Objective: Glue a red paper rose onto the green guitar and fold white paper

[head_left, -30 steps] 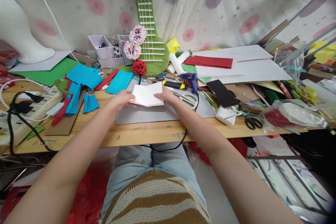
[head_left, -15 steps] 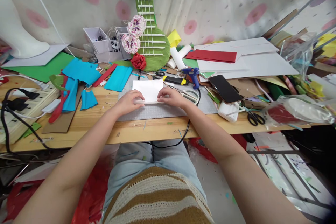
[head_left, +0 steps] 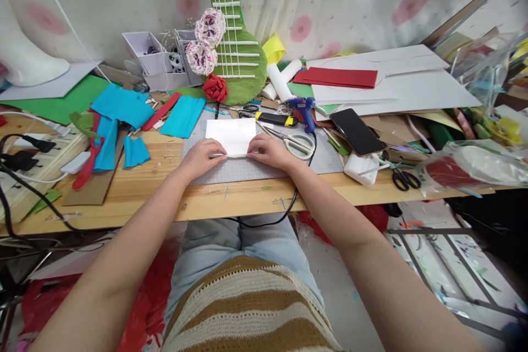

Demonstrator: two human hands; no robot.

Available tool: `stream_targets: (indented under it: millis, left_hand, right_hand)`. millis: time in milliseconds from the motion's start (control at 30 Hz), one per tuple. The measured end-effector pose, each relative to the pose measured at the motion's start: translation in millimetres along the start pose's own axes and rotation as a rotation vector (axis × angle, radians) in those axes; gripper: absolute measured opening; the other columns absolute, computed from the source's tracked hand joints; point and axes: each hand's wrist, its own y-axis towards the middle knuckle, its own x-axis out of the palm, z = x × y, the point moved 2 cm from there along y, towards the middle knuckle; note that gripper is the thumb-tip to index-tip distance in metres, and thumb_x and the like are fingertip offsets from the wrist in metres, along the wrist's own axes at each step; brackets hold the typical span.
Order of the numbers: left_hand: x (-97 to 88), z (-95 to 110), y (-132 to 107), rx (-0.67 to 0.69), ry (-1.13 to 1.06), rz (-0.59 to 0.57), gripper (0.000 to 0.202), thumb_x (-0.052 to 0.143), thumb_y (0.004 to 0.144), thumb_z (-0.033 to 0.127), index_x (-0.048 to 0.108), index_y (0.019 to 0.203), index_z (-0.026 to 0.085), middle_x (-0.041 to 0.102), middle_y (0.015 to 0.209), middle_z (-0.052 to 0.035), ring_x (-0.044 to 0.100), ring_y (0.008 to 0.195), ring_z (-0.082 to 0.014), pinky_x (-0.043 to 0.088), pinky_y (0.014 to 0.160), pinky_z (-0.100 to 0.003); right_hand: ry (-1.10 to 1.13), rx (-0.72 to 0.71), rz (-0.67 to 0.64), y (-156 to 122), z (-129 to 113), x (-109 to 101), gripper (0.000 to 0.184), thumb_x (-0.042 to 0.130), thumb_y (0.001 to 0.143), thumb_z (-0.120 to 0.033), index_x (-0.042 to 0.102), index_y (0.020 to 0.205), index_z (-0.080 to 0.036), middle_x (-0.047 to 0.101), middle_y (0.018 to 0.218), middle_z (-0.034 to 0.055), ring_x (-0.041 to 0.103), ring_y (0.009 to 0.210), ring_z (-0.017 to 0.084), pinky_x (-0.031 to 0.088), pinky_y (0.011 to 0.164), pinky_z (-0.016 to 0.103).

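A white sheet of paper lies on the grey cutting mat, its near edge looking folded or rolled into a narrow strip. My left hand pinches the near left corner between thumb and fingers. On the near right corner my right hand does the same, fingers curled in. Just beside the right hand are scissors with pale handles. Behind the paper sit a yellow-and-black utility knife and a blue glue gun.
A green paper guitar with paper flowers stands at the back. Blue crepe paper and a power strip lie left. At right are a phone, black scissors and white boards. The glue gun's cord crosses the table's front edge.
My view has tilted down slightly, so the guitar's top is out of frame. Both hands keep hold of the paper's near edge, with hardly any visible movement.
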Motion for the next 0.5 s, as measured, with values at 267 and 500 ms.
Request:
stream_targets:
  millis: [267,500]
  left_hand:
    - [-0.5,4.3,-1.2,-0.032,-0.024,0.044,0.018,0.058,0.078,0.035,0.069,0.075,0.02,0.069,0.086,-0.0042,0.061,0.086,-0.018,0.047,0.082,-0.032]
    - [1.0,4.4,-2.6,0.047,0.025,0.047,0.021,0.057,0.079,0.034,0.073,0.084,0.022,0.069,0.091,-0.0043,0.06,0.089,-0.0171,0.046,0.085,-0.032]
  right_hand:
    - [-0.021,-0.004,0.004,-0.7,0.5,0.6,0.013,0.058,0.083,-0.027,0.068,0.081,-0.019,0.065,0.089,0.0065,0.057,0.087,0.018,0.045,0.081,0.033]
    - [-0.084,-0.082,-0.043,-2.5,-6.9,-0.1,0.023,0.057,0.085,-0.027,0.07,0.104,-0.022,0.066,0.103,0.0082,0.055,0.097,0.021,0.044,0.088,0.037]
